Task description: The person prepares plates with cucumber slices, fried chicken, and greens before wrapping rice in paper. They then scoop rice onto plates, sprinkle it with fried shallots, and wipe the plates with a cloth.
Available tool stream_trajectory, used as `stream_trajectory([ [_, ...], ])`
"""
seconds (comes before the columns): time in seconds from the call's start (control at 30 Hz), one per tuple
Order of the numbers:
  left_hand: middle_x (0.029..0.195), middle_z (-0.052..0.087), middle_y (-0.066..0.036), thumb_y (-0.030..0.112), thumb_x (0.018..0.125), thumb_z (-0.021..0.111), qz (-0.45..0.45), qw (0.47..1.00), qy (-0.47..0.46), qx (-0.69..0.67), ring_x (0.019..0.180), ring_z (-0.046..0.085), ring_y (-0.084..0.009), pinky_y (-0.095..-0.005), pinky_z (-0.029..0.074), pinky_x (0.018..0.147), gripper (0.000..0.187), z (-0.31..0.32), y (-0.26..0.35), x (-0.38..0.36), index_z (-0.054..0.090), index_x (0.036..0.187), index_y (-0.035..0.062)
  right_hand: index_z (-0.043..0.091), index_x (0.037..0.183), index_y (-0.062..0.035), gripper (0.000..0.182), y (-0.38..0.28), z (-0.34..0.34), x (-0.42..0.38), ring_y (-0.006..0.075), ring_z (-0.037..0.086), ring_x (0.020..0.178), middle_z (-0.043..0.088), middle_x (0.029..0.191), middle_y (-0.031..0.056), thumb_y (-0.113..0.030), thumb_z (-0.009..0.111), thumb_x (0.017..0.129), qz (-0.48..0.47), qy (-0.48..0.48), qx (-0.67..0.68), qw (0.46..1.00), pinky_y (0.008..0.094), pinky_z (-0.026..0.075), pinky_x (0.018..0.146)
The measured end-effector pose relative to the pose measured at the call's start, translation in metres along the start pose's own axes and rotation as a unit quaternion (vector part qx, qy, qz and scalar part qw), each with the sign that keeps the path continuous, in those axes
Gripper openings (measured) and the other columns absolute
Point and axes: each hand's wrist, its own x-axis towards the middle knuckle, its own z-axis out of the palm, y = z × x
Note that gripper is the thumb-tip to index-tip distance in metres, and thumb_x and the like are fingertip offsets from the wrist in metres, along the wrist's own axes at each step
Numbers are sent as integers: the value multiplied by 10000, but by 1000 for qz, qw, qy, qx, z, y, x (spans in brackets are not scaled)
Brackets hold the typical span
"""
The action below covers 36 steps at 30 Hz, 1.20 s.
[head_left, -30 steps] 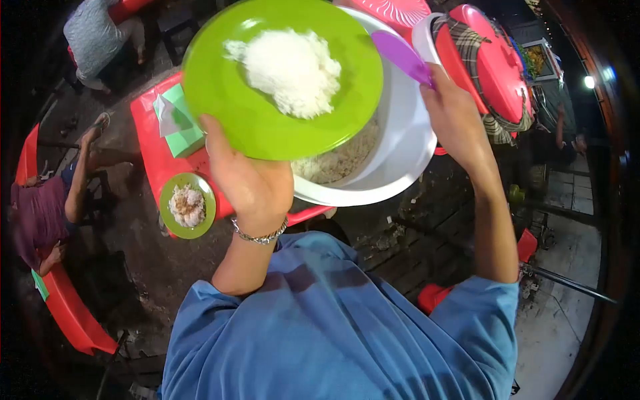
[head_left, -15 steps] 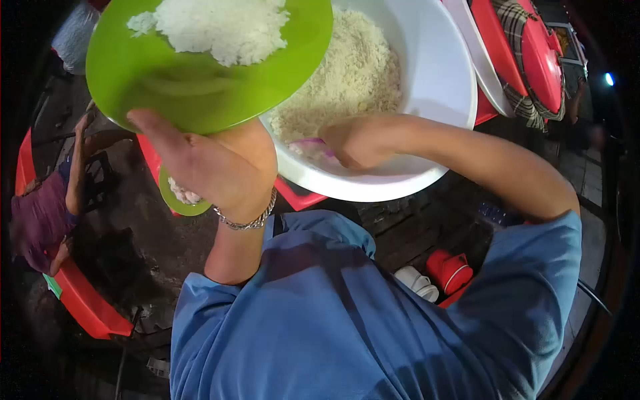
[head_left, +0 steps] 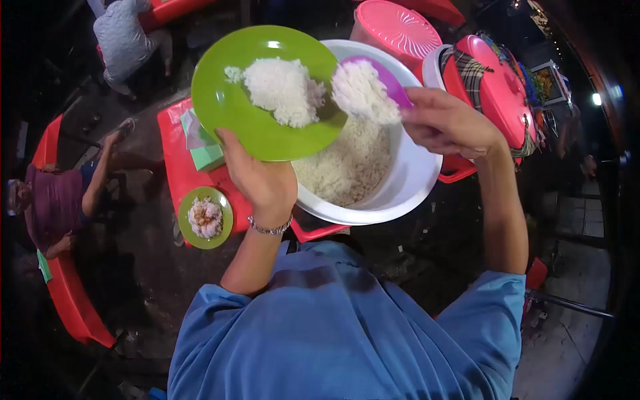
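Note:
My left hand (head_left: 260,180) grips the near rim of a green plate (head_left: 233,120), thumb on top and the other fingers hidden beneath. A mound of white rice (head_left: 280,90) lies on that plate. In my right hand (head_left: 453,123) is a purple rice paddle (head_left: 392,81), heaped with rice and raised beside the plate's right edge. Below both, a large white tub (head_left: 413,180) holds more rice (head_left: 350,163); the plate covers part of its left side.
On a red table (head_left: 175,143) at left sit a smaller green plate (head_left: 225,230) with topped rice and a green tissue box (head_left: 208,157). A pink-lidded container (head_left: 400,30) and a red cooler (head_left: 490,93) stand behind the tub. Two people (head_left: 60,200) sit at left.
My right hand has lifted out of the tub with the paddle, now loaded with rice, up to the plate. The view has shifted, so more of the surroundings shows.

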Motion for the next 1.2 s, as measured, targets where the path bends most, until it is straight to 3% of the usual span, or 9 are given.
stream_trajectory([
  [0.07, 1104, 551, -2, 337, 1034, 400, -10, 999, 23, -19, 997, 534, -131, -313, 434, 879, 335, 13, 0, -13, 467, 1282, 123, 508, 1115, 23, 236, 4, 17, 27, 209, 575, 547, 597, 760, 131, -101, 502, 915, -191, 257, -345, 882, 336, 478, 491],
  [0.17, 1072, 569, 15, 340, 1025, 429, -47, 998, 10, -47, 970, 547, -119, -310, 450, 837, 279, 9, -5, -23, 525, 1173, 123, 329, 1341, 88, 531, 16, 58, 46, 465, 618, 832, 600, 982, 292, -8, 438, 830, -172, 362, -605, 689, 517, 498, 727],
  [0.4, 1090, 582, 19, 348, 1024, 423, -58, 997, 23, -43, 999, 553, -118, -308, 449, 866, 297, 12, 1, -27, 519, 1203, 131, 278, 1410, 50, 606, 40, 82, 29, 447, 617, 782, 584, 997, 270, 22, 421, 822, -147, 334, -612, 702, 499, 507, 690],
  [0.57, 1157, 573, 8, 342, 1026, 419, -92, 993, 2, -75, 1060, 537, -136, -341, 432, 921, 333, 8, 2, -16, 511, 1244, 109, 443, 1392, -126, 630, 26, 73, 5, 395, 610, 795, 596, 926, 183, 53, 507, 791, -211, 419, -536, 702, 467, 490, 695],
  [0.87, 1221, 562, -19, 365, 1027, 401, -106, 994, 3, -36, 1096, 538, -156, -357, 439, 935, 418, 9, 5, -4, 459, 1325, 78, 543, 1327, -157, 566, 16, 82, 13, 305, 613, 735, 585, 840, 137, 65, 505, 807, -191, 400, -589, 676, 390, 485, 644],
  [1.0, 1403, 470, -70, 366, 1033, 350, -88, 995, -16, -35, 1284, 445, -231, -392, 364, 1070, 465, 7, 3, 2, 396, 1401, 85, 578, 1295, -184, 526, 21, 84, 17, 272, 614, 773, 610, 886, 108, 70, 525, 838, -123, 382, -622, 673, 366, 490, 681],
  [1.07, 1408, 468, -77, 358, 1028, 363, -56, 998, -2, -43, 1287, 444, -250, -406, 339, 1090, 464, 8, 5, 4, 399, 1399, 82, 589, 1285, -195, 497, 25, 78, 27, 265, 607, 772, 619, 916, 92, 58, 531, 861, -186, 376, -649, 635, 349, 492, 689],
  [1.17, 1417, 461, -82, 368, 1019, 377, 8, 1000, 21, -15, 1293, 439, -265, -432, 311, 1112, 475, 0, 8, 14, 414, 1391, 75, 574, 1279, -101, 388, 38, 46, 26, 305, 616, 821, 651, 942, 131, -49, 565, 895, -192, 495, -404, 745, 329, 507, 723],
  [1.2, 1419, 460, -82, 376, 1017, 380, 64, 998, 13, 6, 1292, 441, -266, -438, 311, 1113, 481, -1, 8, 17, 419, 1388, 73, 571, 1273, -76, 373, 33, 39, 24, 315, 632, 861, 662, 953, 150, -91, 575, 900, -70, 514, -393, 759, 345, 512, 754],
])
